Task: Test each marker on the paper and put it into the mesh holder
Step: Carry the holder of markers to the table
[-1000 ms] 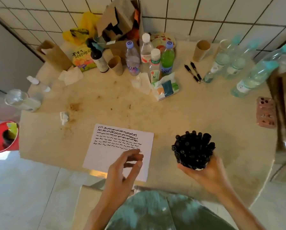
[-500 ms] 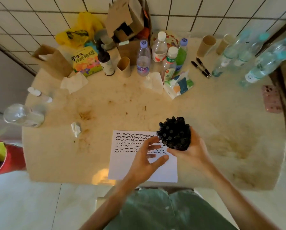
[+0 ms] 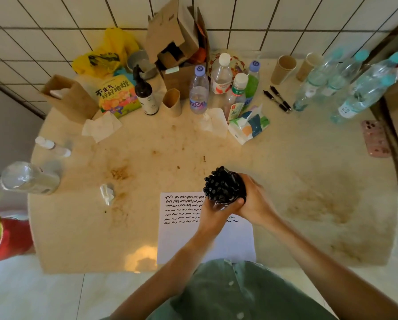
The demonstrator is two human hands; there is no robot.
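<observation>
Both hands have come together on the holder since half a second ago, when only the right hand carried it and the left hand reached toward it with spread fingers.

Largest is the table (image 3: 285, 158), pale and stained, set against a tiled wall. On its near edge lies the paper (image 3: 181, 239), its upper part filled with rows of black squiggles.

The right hand (image 3: 256, 202) wraps the holder (image 3: 236, 195) from the right, fingers curled round its side. The left hand (image 3: 213, 214) grips it from the near side, fingers curled against its lower wall. It is held tilted over the paper's far right corner, packed full of black markers (image 3: 218, 184) whose caps point up and to the left.

Along the far side stand bottles (image 3: 199, 91), a torn cardboard box (image 3: 170, 40) and paper cups (image 3: 283, 68). Two black pens (image 3: 277, 101) lie beside the cups. A pink phone (image 3: 375, 138) lies near the right edge, and a crumpled tissue (image 3: 106, 192) sits left of the paper.
</observation>
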